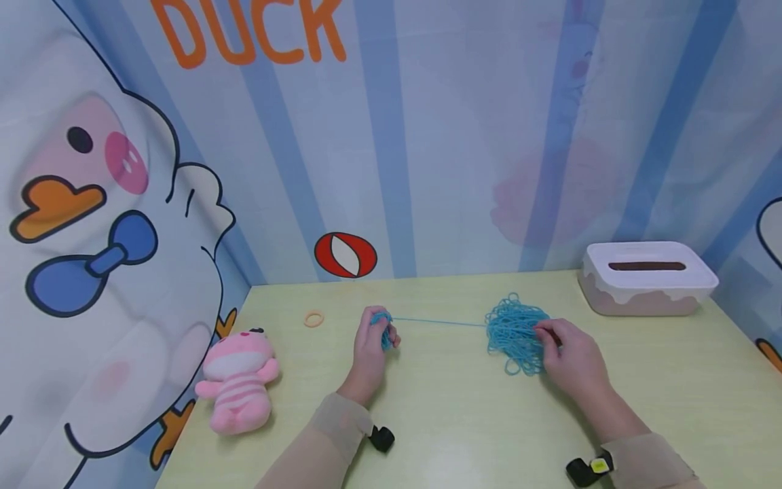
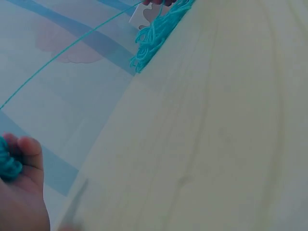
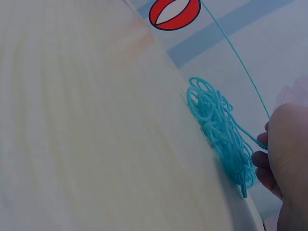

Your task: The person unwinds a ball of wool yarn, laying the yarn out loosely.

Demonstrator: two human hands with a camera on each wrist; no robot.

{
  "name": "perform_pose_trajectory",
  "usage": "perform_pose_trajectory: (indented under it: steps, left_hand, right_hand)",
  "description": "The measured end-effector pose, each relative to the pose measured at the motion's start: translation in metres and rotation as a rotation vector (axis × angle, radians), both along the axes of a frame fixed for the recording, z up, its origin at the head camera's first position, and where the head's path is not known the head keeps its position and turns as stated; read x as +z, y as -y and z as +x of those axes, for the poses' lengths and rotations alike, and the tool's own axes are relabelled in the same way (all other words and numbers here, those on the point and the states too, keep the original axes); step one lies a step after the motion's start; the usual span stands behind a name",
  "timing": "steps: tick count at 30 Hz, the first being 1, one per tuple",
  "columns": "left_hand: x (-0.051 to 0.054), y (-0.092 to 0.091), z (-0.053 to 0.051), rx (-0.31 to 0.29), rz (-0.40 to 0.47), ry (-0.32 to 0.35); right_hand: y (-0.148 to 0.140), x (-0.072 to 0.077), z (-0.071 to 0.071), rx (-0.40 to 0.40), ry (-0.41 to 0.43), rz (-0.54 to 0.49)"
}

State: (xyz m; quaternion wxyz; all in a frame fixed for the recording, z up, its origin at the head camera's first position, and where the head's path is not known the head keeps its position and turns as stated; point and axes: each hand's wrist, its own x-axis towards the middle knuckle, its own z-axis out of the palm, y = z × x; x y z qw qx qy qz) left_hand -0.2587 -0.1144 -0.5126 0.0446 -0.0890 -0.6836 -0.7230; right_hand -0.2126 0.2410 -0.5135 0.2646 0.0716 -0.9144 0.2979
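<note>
A small wound bundle of blue yarn (image 1: 385, 331) sits in my left hand (image 1: 368, 350), whose fingers curl round it; the left wrist view also shows this bundle (image 2: 8, 163) at its left edge. From there one taut strand (image 1: 440, 322) runs right, toward a loose, tangled heap of blue yarn (image 1: 516, 336) on the table. At the heap's right side my right hand (image 1: 574, 356) pinches yarn between thumb and fingers. In the right wrist view, a strand passes from the heap (image 3: 219, 130) into the fingers of that hand (image 3: 293, 154).
A pink plush toy (image 1: 240, 382) lies on the left of the pale wooden table (image 1: 452, 421). Behind it is a small orange ring (image 1: 314, 319). A white-and-pink tissue box (image 1: 647, 278) stands at the back right, before a striped backdrop (image 1: 446, 149).
</note>
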Motion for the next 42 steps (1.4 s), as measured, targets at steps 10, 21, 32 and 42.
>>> perform_pose_trajectory:
  steps: [10, 21, 32, 42]
  left_hand:
    - [-0.002, -0.001, -0.001, 0.020, -0.084, -0.005]
    - [-0.006, 0.002, -0.003, 0.053, -0.162, -0.063]
    - [-0.003, -0.001, -0.001, -0.038, -0.137, -0.087]
    - [0.000, -0.005, 0.003, -0.114, -0.162, -0.075]
  right_hand:
    - [-0.006, -0.001, -0.001, -0.040, 0.097, 0.006]
    - [-0.009, 0.005, 0.000, -0.072, 0.288, 0.072]
    - [0.019, 0.004, -0.002, -0.056, -0.015, -0.031]
    - [0.094, 0.014, 0.001, 0.229, -0.046, -0.036]
